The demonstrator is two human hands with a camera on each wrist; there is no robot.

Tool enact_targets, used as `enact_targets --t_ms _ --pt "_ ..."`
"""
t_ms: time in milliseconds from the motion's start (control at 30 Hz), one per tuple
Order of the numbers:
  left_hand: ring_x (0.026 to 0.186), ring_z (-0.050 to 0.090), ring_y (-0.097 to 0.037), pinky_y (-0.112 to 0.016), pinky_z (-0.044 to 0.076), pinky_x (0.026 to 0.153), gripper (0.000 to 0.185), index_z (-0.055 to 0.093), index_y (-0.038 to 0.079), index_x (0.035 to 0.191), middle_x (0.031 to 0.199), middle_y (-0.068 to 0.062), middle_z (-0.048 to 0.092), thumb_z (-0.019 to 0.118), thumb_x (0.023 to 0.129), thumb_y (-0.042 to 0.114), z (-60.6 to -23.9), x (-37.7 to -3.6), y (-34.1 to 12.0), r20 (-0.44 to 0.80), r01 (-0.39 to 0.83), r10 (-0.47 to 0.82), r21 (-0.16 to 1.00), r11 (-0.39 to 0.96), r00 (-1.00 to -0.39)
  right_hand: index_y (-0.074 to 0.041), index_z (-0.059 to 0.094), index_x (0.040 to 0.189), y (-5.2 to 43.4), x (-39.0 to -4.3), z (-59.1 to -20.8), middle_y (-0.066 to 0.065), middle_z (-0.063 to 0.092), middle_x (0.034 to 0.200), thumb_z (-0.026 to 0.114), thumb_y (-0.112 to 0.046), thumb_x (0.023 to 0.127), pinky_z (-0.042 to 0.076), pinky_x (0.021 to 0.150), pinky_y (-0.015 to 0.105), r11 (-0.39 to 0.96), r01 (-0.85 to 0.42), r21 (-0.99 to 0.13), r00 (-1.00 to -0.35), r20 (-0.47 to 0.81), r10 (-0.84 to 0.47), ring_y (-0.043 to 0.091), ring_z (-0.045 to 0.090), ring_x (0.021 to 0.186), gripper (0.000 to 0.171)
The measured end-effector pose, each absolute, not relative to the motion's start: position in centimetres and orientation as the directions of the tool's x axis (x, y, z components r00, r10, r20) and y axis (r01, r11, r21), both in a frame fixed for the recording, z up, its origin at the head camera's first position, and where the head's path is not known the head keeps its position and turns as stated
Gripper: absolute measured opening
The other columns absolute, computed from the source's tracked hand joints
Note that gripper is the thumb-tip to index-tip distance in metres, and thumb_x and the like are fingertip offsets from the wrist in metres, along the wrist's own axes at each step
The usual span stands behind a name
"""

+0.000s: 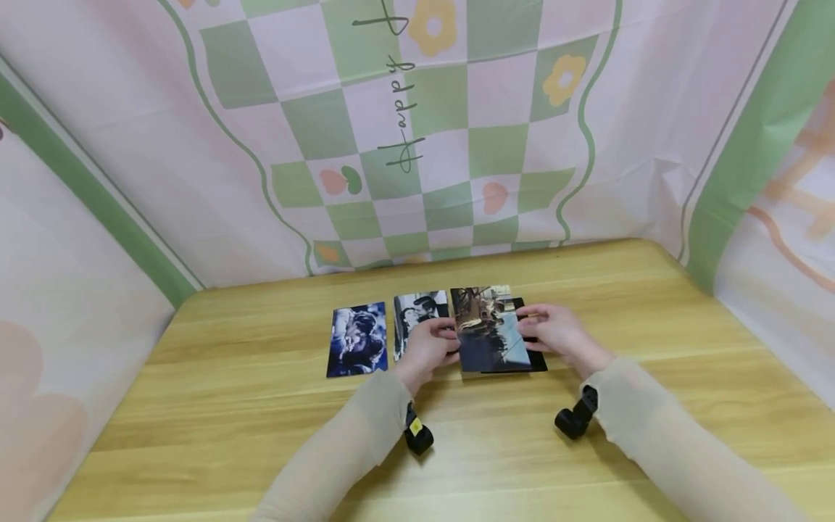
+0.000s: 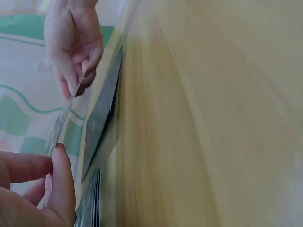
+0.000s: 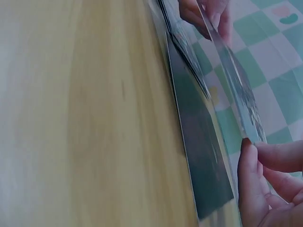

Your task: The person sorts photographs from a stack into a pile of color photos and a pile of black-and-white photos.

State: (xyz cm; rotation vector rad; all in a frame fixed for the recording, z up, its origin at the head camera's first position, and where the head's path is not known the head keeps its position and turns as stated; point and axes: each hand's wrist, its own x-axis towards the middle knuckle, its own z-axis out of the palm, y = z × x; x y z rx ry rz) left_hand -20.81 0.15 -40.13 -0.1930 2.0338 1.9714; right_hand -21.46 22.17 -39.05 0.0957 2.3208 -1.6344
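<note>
Both hands hold one glossy photo print (image 1: 492, 330) by its opposite side edges, raised above the table. My left hand (image 1: 430, 348) pinches the left edge between thumb and fingers. On the right edge, my right hand (image 1: 561, 333) does the same. Seen nearly edge-on in the right wrist view, the held print (image 3: 239, 90) stands apart from a dark print (image 3: 199, 123) beneath it. That lower print is mostly covered in the head view. A black-and-white photo (image 1: 422, 306) lies just left of the held one, partly hidden by my left hand.
A blue-toned photo (image 1: 357, 339) lies farther left on the wooden table (image 1: 248, 406). Behind the table hangs a green-and-white checked cloth (image 1: 443, 159). A small black device is strapped at each wrist.
</note>
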Motion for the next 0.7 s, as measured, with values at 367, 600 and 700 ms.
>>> enact_targets --t_ms 367,600,700 --pt "0.083 0.062 -0.014 -0.024 0.059 0.069 0.045 0.052 0.001 0.133 0.099 -0.009 0.059 0.055 0.089 -0.008 -40.3 -20.8 -4.0 -0.316 -0.304 0.103 0.946 0.116 -0.943 0.006 0.043 0.134 18.2 -21.8 -38.9 0.024 0.055 0.123 0.054 -0.003 0.094 0.059 0.080 0.030 0.324 0.214 -0.922 -0.954 -0.269 -0.135 0.024 0.059 0.103 0.043" --pt "0.084 0.061 -0.015 -0.023 0.058 0.069 0.044 0.050 0.001 0.134 0.104 -0.011 0.058 0.054 0.091 -0.006 -39.2 -20.8 -7.6 -0.311 -0.290 0.084 0.936 0.198 -0.947 0.004 0.047 0.133 14.7 -22.3 -38.6 0.023 0.056 0.120 0.055 -0.002 0.093 0.060 0.078 0.030 0.281 0.214 -0.936 -0.956 -0.259 -0.137 0.026 0.058 0.105 0.040" --pt "0.079 0.060 -0.013 -0.022 0.058 0.067 0.045 0.050 0.000 0.134 0.103 -0.012 0.059 0.055 0.090 -0.007 -38.7 -20.8 -9.5 -0.292 -0.271 0.062 0.935 0.229 -0.954 0.002 0.048 0.133 12.8 -22.7 -38.6 0.023 0.054 0.123 0.056 -0.002 0.093 0.060 0.077 0.029 0.262 0.228 -0.938 -0.952 -0.271 -0.141 0.029 0.057 0.108 0.041"
